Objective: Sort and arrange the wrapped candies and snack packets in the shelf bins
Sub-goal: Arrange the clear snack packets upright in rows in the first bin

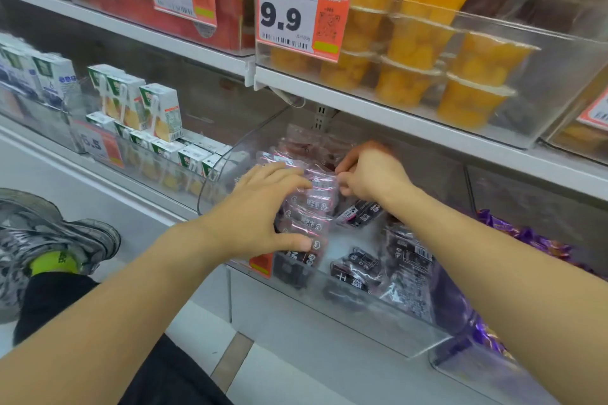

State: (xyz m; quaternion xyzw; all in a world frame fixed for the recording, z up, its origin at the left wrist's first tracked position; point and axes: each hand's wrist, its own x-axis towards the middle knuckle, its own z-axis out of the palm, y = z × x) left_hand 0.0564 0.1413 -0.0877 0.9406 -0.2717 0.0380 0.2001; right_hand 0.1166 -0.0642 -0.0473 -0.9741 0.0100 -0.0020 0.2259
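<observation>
**Pink packets squared up in the clear bin**

Clear plastic forms the shelf bin [378, 316] that both hands reach into, its front wall tilted toward the person. Pink-wrapped snack packets [316, 204] stand on edge in a row running away from the wrists, and the left hand [263, 207] spans that row from its outer side: fingers spread over the far packets, thumb pressed against the nearest one, so the whole run is grasped and squeezed together, probably to keep it upright and tight. At least five packet edges show between thumb and fingertips; more sit behind, too blurred to count.

Opposite it, the right hand [371, 174] has its fingers curled in at the far end of the row. It seems to pinch a packet edge there, but motion blur hides the contact, so I cannot tell whether it grips anything.

Below the right forearm lie darker packets with black-and-white labels [358, 270], loose and flat, about four or five, not yet lined up. These look like the next to sort. Beyond the right elbow, a neighbouring bin holds purple-wrapped candies [526, 237], a heap too tangled to count.

Left of the left hand, small juice cartons [158, 112] fill another bin. Above both hands, stacked cups of yellow fruit [424, 52] sit behind a price tag reading 9.9 [302, 16].
</observation>
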